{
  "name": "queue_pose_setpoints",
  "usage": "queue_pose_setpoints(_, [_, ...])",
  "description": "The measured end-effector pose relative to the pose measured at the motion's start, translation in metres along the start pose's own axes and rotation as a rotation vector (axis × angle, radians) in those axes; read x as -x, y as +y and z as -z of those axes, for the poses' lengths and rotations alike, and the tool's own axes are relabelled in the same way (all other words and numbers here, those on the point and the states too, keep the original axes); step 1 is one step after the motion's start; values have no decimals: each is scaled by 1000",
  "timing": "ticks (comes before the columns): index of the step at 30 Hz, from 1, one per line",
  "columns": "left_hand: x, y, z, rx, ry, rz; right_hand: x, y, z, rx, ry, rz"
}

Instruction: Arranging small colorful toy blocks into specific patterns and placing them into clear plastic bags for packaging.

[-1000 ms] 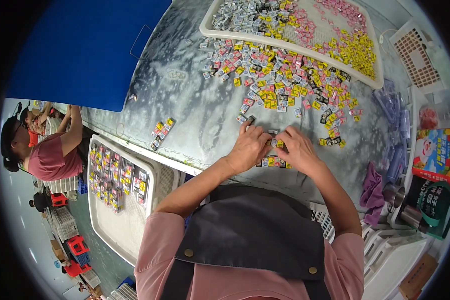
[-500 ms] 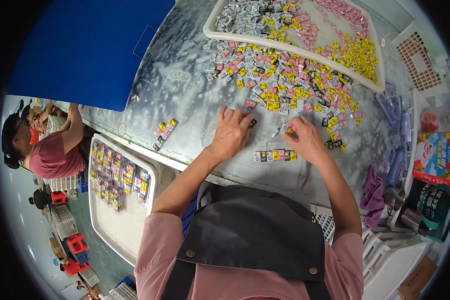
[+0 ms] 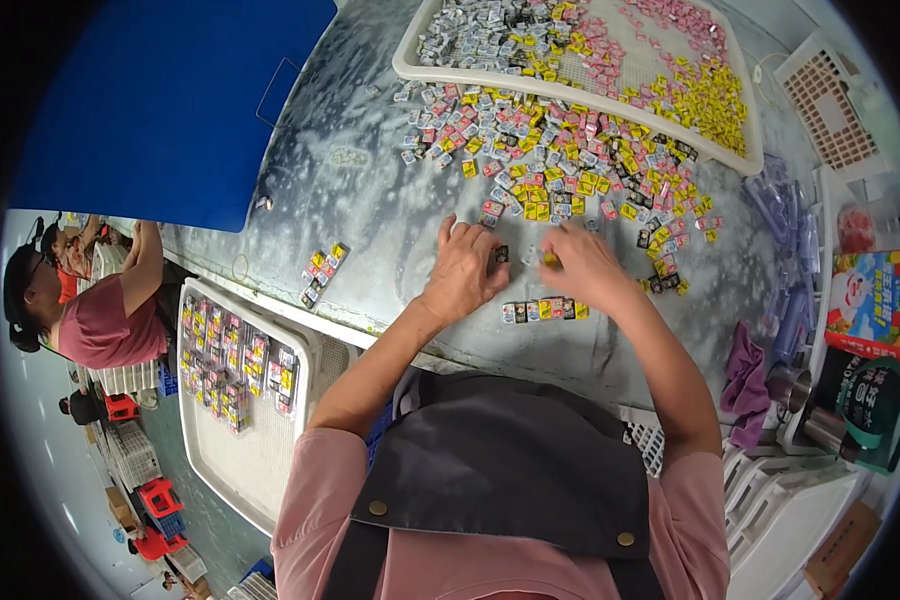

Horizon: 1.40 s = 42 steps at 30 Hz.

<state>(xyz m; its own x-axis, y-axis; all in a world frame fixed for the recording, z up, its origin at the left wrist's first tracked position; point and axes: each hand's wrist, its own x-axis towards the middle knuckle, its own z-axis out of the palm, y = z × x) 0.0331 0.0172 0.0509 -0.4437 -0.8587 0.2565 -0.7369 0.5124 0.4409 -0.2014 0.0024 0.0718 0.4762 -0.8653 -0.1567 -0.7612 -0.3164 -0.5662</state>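
My left hand (image 3: 460, 270) rests on the grey tabletop, its fingers curled round a small black packet (image 3: 501, 254) at the fingertips. Facing it, my right hand (image 3: 590, 268) is somewhat blurred, with fingers pinched on a small yellow packet (image 3: 548, 260). Just in front of me, below the gap between both hands, lies a short row of small coloured packets (image 3: 545, 310) set side by side. Beyond my hands spreads a loose heap of pink, yellow, black and white packets (image 3: 560, 150).
A white tray (image 3: 570, 92) of colour-sorted packets stands at the back. Left of me are a small double row of packets (image 3: 324, 272), a white tray (image 3: 210, 460) holding filled clear packs, and a blue board (image 3: 160, 110). A purple cloth (image 3: 745, 380) hangs at right. Another person (image 3: 110, 320) works at far left.
My right hand has moved slightly left, toward my left hand, and the white-and-black piece near its fingertips is now hidden or blurred. My left hand stays at the black packet. The view has shifted slightly.
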Motion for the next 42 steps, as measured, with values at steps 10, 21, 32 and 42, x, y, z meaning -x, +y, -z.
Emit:
queue_pose_setpoints(10, [17,43,-7,166,-123,-21,38,0,10,-120,54,4])
queue_pose_setpoints(21, [25,50,-15,64,-96,10,38,-23,-9,319,-31,100])
queue_pose_setpoints(32, [34,47,-15,134,-11,-32,44,-16,-18,-10,105,117])
queue_pose_setpoints(42, [37,43,-27,25,27,-206,69,-1,-54,296,565,398])
